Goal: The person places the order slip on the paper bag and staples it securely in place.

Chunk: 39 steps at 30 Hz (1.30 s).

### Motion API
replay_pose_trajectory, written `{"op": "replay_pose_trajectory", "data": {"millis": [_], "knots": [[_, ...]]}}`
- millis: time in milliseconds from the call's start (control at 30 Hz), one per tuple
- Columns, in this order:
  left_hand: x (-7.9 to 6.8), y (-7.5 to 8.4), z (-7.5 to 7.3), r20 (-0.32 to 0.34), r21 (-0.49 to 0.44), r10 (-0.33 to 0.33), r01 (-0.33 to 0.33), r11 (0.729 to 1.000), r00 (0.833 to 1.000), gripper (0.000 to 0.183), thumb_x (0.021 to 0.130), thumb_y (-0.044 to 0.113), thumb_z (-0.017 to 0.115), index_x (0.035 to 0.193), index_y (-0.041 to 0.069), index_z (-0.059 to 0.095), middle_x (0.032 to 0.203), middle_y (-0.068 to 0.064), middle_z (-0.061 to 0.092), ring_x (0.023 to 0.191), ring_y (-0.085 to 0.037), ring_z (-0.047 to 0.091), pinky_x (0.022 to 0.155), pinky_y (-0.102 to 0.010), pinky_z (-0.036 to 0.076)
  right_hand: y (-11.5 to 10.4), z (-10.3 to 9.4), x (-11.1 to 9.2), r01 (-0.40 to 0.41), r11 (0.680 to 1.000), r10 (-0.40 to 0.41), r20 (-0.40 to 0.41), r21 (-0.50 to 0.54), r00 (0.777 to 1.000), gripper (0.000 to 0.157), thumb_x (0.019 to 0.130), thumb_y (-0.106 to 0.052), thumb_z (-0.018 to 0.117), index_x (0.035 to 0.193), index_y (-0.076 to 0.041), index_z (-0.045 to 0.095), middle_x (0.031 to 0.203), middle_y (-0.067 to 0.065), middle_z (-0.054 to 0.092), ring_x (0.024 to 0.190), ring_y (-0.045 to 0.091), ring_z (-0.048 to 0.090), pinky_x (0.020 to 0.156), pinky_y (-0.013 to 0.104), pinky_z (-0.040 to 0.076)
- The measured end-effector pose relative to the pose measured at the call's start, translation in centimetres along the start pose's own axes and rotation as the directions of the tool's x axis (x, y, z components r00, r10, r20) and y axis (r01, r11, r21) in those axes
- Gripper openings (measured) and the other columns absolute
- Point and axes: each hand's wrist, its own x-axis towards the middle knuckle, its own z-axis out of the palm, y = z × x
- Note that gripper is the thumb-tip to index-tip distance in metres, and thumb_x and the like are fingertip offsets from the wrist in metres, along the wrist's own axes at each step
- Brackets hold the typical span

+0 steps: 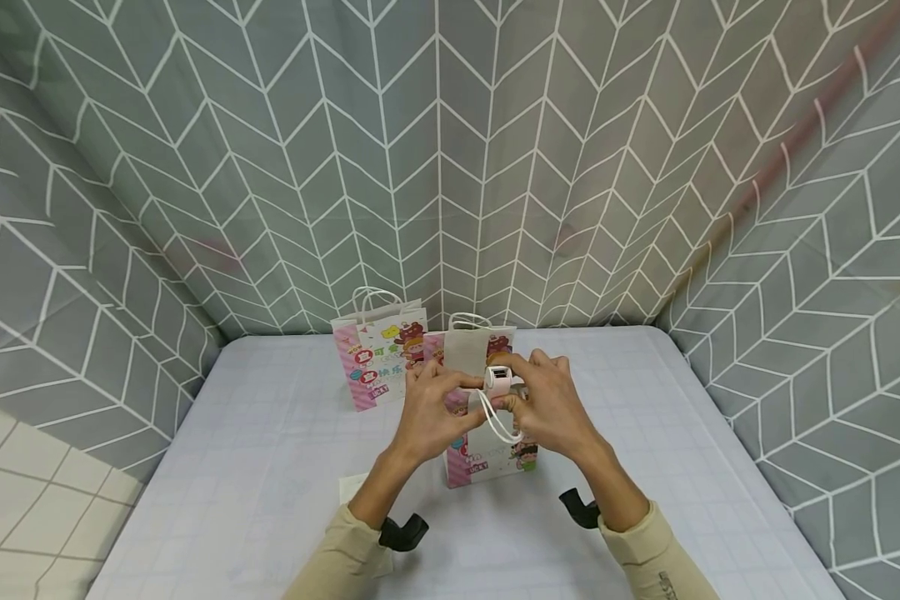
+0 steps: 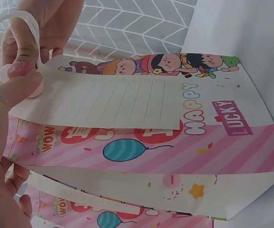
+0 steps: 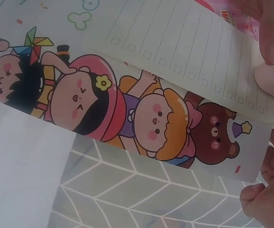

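Note:
Both hands meet at the top edge of the front paper gift bag, printed with cartoon children and a bear. A lined checklist sheet lies flat against its face. Between the hands sits a small pink-and-white mini stapler at the sheet's end. The left hand pinches it, its thumb across the pink body in the left wrist view. From the other side, the right hand grips the stapler with thumb and index finger. A white rope handle loops down beside the fingers.
Another gift bag stands at the back left. Behind the front bag is a further bag with a pale sheet on it. Loose paper lies near the left forearm on the white table. Patterned curtains surround the table.

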Motion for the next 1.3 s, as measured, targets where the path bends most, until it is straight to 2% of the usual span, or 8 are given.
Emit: {"op": "replay_pose_trajectory", "data": {"millis": [200, 467, 667, 900, 1000, 1100, 1200, 1300], "knots": [[-0.2, -0.1, -0.1, 0.031, -0.001, -0.027, 0.027, 1.0, 0.999, 0.04, 0.074, 0.037, 0.089, 0.11, 0.022, 0.077, 0.103, 0.008, 0.076, 0.093, -0.009, 0.049, 0.087, -0.044, 0.025, 0.0, -0.1, 0.0, -0.013, 1.0, 0.013, 0.023, 0.01, 1.0, 0.044, 0.079, -0.022, 0.083, 0.121, -0.02, 0.068, 0.07, -0.01, 0.049, 0.07, 0.013, 0.035, 0.077, 0.039, 0.021], [-0.6, -0.4, -0.3, 0.052, 0.019, -0.039, 0.038, 0.999, 0.998, 0.045, 0.078, 0.036, 0.087, 0.119, 0.024, 0.073, 0.107, 0.008, 0.075, 0.088, -0.01, 0.044, 0.084, -0.041, 0.026, 0.2, -0.5, -0.1, -0.007, 0.998, 0.003, 0.065, 0.064, 0.998, 0.049, 0.08, -0.029, 0.079, 0.127, -0.019, 0.066, 0.071, -0.008, 0.044, 0.07, 0.013, 0.033, 0.078, 0.04, 0.02], [-1.3, -0.9, -0.6, 0.073, 0.03, -0.108, 0.106, 0.994, 0.991, 0.041, 0.079, 0.022, 0.085, 0.117, 0.022, 0.069, 0.104, 0.005, 0.072, 0.092, -0.014, 0.049, 0.091, -0.046, 0.029, 0.4, -0.5, -0.1, -0.012, 0.992, 0.004, 0.068, 0.122, 0.998, 0.051, 0.08, -0.03, 0.08, 0.128, -0.018, 0.066, 0.074, -0.006, 0.045, 0.071, 0.012, 0.034, 0.08, 0.04, 0.019], [-2.7, -2.0, -1.2, 0.122, 0.111, -0.182, 0.169, 0.979, 0.976, 0.038, 0.079, 0.029, 0.085, 0.111, 0.015, 0.07, 0.1, 0.001, 0.071, 0.094, -0.017, 0.052, 0.086, -0.043, 0.035, 0.8, -0.6, -0.2, -0.095, 0.961, 0.074, 0.09, 0.261, 0.993, 0.055, 0.083, -0.031, 0.081, 0.132, -0.014, 0.063, 0.089, -0.001, 0.052, 0.085, 0.021, 0.038, 0.077, 0.042, 0.024], [-3.2, -2.5, -1.7, 0.149, 0.109, -0.199, 0.184, 0.977, 0.969, 0.038, 0.08, 0.033, 0.085, 0.111, 0.015, 0.071, 0.105, 0.001, 0.073, 0.095, -0.017, 0.053, 0.085, -0.042, 0.038, 1.0, -0.8, -0.1, -0.107, 0.94, 0.094, 0.055, 0.323, 0.994, 0.056, 0.084, -0.028, 0.082, 0.134, -0.014, 0.061, 0.098, 0.001, 0.056, 0.094, 0.021, 0.04, 0.08, 0.043, 0.028], [-3.5, -3.1, -2.2, 0.189, 0.1, -0.215, 0.2, 0.975, 0.958, 0.042, 0.081, 0.037, 0.084, 0.116, 0.018, 0.071, 0.116, 0.002, 0.072, 0.097, -0.02, 0.057, 0.086, -0.043, 0.041, 1.4, -1.1, -0.1, -0.084, 0.924, 0.102, -0.03, 0.373, 0.994, 0.054, 0.084, -0.019, 0.082, 0.133, -0.012, 0.06, 0.1, 0.002, 0.057, 0.094, 0.018, 0.043, 0.083, 0.043, 0.027], [-3.9, -3.6, -2.7, 0.238, 0.108, -0.233, 0.213, 0.971, 0.943, 0.047, 0.08, 0.038, 0.085, 0.121, 0.021, 0.07, 0.121, 0.004, 0.07, 0.096, -0.02, 0.058, 0.086, -0.042, 0.042, 2.0, -1.5, -0.2, -0.073, 0.917, 0.127, -0.115, 0.392, 0.985, 0.053, 0.085, -0.01, 0.08, 0.133, -0.009, 0.059, 0.098, 0.004, 0.055, 0.091, 0.019, 0.04, 0.082, 0.041, 0.026], [-4.1, -4.0, -3.1, 0.289, 0.121, -0.25, 0.224, 0.967, 0.924, 0.052, 0.078, 0.038, 0.087, 0.125, 0.024, 0.068, 0.119, 0.008, 0.068, 0.093, -0.014, 0.057, 0.085, -0.04, 0.04, 2.8, -2.0, -0.4, -0.099, 0.905, 0.18, -0.16, 0.413, 0.971, 0.053, 0.087, -0.007, 0.077, 0.136, -0.007, 0.057, 0.1, 0.005, 0.054, 0.092, 0.021, 0.039, 0.081, 0.039, 0.028]]}}
